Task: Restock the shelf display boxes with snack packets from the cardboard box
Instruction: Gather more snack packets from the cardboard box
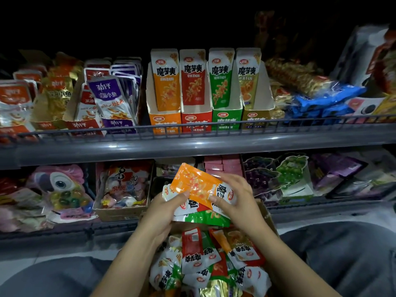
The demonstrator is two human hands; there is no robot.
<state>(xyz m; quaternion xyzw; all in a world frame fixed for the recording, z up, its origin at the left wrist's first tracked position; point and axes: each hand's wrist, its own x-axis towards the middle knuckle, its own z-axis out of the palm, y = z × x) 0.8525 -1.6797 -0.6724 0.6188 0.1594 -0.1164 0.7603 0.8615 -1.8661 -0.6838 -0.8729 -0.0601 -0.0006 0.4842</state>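
My left hand (164, 207) grips a stack of snack packets (201, 218) from below, green and white ones showing. My right hand (235, 194) holds an orange packet (198, 185) lying on top of that stack, thumb on its near edge. Both hands hover above the cardboard box (266, 213), which holds several mixed red, green, orange and gold packets (205, 260). On the upper shelf stand the display boxes: orange (165, 122), red (196, 121), green (226, 120) and gold (255, 118), each showing an upright packet.
A grey wire rail (192, 130) fronts the upper shelf. Fish-snack boxes (107, 99) stand left of the display boxes, blue bags (321, 99) to the right. The lower shelf holds a candy box (123, 187), a parrot-shaped pack (62, 185) and grape-shaped packs (278, 176). My knees flank the box.
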